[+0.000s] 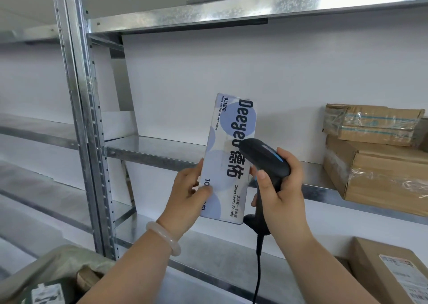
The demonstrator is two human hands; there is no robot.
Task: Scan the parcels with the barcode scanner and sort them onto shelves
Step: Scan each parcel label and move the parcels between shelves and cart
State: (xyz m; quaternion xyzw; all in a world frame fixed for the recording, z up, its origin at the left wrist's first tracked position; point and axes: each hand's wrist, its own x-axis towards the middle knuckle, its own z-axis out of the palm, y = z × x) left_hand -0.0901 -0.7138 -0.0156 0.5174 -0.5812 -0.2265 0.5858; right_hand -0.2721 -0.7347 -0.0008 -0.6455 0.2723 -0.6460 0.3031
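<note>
My left hand [188, 187] grips the lower left edge of a white and pale-blue wet-wipes box [228, 141], held upright in front of the middle shelf [157, 148]. My right hand [279, 187] is wrapped around the handle of a black barcode scanner [261, 157]. The scanner's head lies against the right side of the box's printed face. Its black cable [257, 273] hangs down between my forearms.
Two taped brown cardboard parcels [375, 155] are stacked on the right of the middle shelf. Another labelled carton [389, 271] sits on the lower shelf at bottom right. A galvanised shelf upright [85, 127] stands at left. A greenish sack with parcels [58, 276] fills the bottom left corner.
</note>
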